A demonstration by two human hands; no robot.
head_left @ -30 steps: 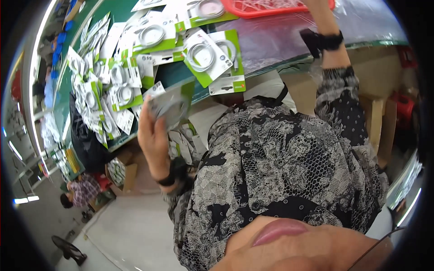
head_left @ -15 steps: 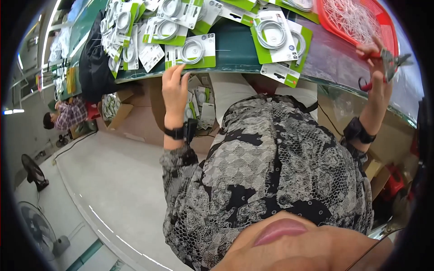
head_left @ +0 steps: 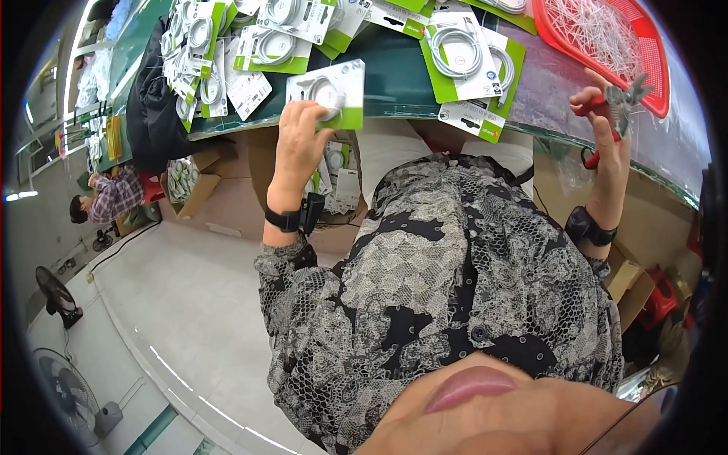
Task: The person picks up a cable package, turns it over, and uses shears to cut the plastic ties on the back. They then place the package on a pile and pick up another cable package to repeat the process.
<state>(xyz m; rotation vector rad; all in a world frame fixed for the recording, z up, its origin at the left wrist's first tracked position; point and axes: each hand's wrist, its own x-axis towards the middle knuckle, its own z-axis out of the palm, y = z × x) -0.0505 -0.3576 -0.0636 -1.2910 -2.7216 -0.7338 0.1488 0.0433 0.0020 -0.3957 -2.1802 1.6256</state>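
Note:
My left hand (head_left: 297, 148) is closed on a carded cable pack (head_left: 350, 80), a white and green card with a coiled white cable, lifted and tilted at the table's front edge. In my right hand (head_left: 609, 148) are red-handled cutting pliers (head_left: 623, 108), jaws pointing up and away, just in front of a red plastic basket (head_left: 658, 70). The fingers around the pliers are partly spread, with the handles between them. Two overlapping cable packs (head_left: 456, 68) lie on the table between my hands, with another pack (head_left: 472, 120) sticking out under them over the edge.
A pile of similar cable packs (head_left: 201, 45) covers the table's left side, beside a dark cloth (head_left: 152, 98). Thin white plastic strips (head_left: 595, 34) fill the basket. Cartons (head_left: 196, 193) stand below at the left. Farther left are a person in a checked shirt (head_left: 117, 193) and fans (head_left: 57, 292).
My left hand has picked up the cable pack from the table edge and tilted it. My right hand has moved left and slightly nearer with the pliers.

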